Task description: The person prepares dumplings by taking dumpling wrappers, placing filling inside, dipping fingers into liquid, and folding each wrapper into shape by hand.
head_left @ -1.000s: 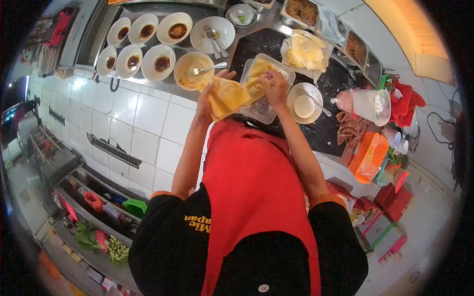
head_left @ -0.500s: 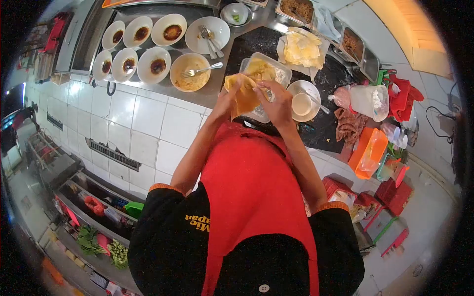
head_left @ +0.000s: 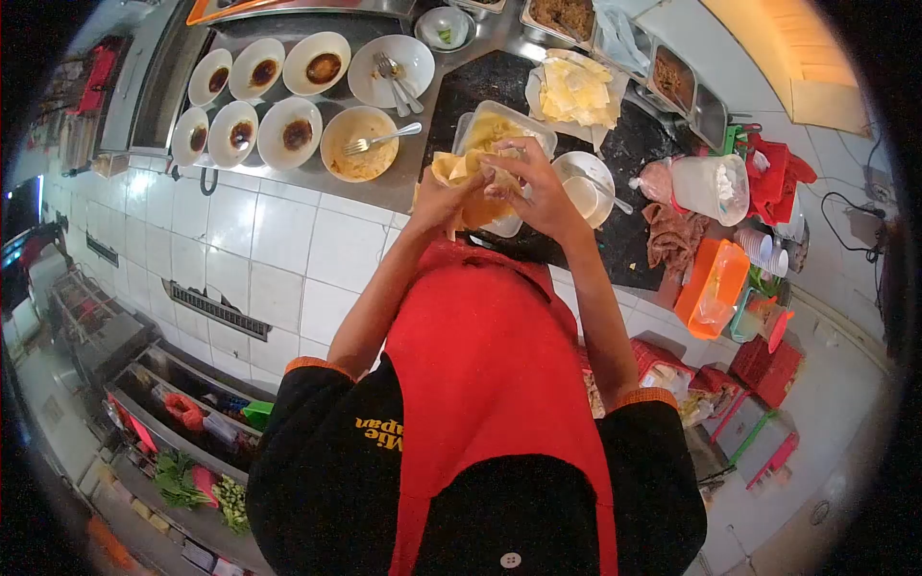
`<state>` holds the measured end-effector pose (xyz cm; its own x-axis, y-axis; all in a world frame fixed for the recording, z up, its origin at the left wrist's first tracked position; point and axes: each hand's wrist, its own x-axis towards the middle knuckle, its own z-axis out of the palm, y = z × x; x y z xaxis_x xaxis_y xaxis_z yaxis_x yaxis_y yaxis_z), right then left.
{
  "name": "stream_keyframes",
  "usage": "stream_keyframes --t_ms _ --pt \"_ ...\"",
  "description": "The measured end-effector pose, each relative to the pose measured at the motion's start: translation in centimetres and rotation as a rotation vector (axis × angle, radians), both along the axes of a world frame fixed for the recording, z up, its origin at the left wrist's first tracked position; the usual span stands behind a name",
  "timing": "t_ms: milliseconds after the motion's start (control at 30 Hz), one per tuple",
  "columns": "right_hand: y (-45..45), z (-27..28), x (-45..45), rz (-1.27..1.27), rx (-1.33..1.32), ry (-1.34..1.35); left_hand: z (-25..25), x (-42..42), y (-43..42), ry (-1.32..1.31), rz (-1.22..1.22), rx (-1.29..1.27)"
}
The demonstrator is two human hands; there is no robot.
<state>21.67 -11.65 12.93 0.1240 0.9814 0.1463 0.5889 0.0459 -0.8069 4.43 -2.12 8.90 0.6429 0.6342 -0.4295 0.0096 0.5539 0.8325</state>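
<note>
My left hand (head_left: 442, 204) holds a thin yellow wonton wrapper (head_left: 459, 169), its fingers closed round it and its edges curled up. My right hand (head_left: 538, 197) reaches in from the other side, thumb and fingers bent against the same wrapper; its fingertips are partly hidden. Both hands are over a clear plastic tub (head_left: 545, 144) with pale yellowish contents. A stack of yellow wrappers (head_left: 576, 94) lies on paper beyond it. Close to my right hand is a white bowl (head_left: 597, 169) with a small cup and a spoon in it.
Several white bowls (head_left: 288, 134) with dark sauce stand at the left. Nearer are a bowl (head_left: 360, 158) with a fork and a plate (head_left: 427, 62) with cutlery. Metal trays (head_left: 672, 82) of minced filling line the back right. A brown cloth (head_left: 674, 233) and orange basket (head_left: 713, 288) are at the right.
The wrapper has gone from hanging fairly flat to being gathered and curled in my left hand. My right hand has turned, its fingers now higher and over the wrapper. The view has shifted slightly.
</note>
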Motion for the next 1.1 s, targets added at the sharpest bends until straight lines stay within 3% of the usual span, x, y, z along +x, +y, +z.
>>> stream_keyframes --t_ms 100,167,233,300,367,500,633,667,700,900,967,1100 --pt "-0.6 -0.3 0.3 0.028 0.095 -0.026 -1.3 0.0 -0.4 0.027 -0.01 0.078" --pt "-0.9 -0.6 0.4 -0.024 -0.113 0.216 -1.3 -0.1 -0.1 0.048 -0.057 0.073" --pt "-1.4 -0.8 0.1 -0.093 -0.091 0.243 -1.3 -0.4 -0.1 0.072 -0.07 0.071" --pt "-1.5 -1.1 -0.3 -0.161 -0.065 0.266 -1.2 0.1 -0.2 0.139 0.069 -0.047" --pt "-1.6 -1.6 -1.0 -0.32 -0.044 0.554 -0.8 0.3 -0.2 0.068 0.118 -0.131" --pt "-1.5 -2.0 -0.6 -0.297 -0.039 0.656 1.3 0.2 0.2 -0.086 0.153 -0.438" --pt "-0.1 -0.2 0.0 -0.245 -0.074 0.826 -1.3 0.2 0.3 -0.086 0.131 -0.327" --pt "0.2 0.3 -0.1 -0.206 -0.092 0.853 -2.0 0.1 0.5 -0.117 0.041 -0.134" --pt "0.5 0.6 -0.3 -0.208 -0.09 0.853 -2.0 0.1 0.5 -0.147 -0.049 0.06" --pt "1.3 1.8 0.4 -0.186 -0.156 0.605 -2.3 0.0 -0.1 -0.157 -0.12 0.288" --pt "1.4 1.9 0.9 -0.186 -0.329 0.502 -2.6 0.0 -0.1 -0.188 -0.065 0.225" --pt "1.8 1.0 0.8 -0.15 -0.308 0.465 -1.7 -0.1 -0.1 -0.177 0.019 0.109"
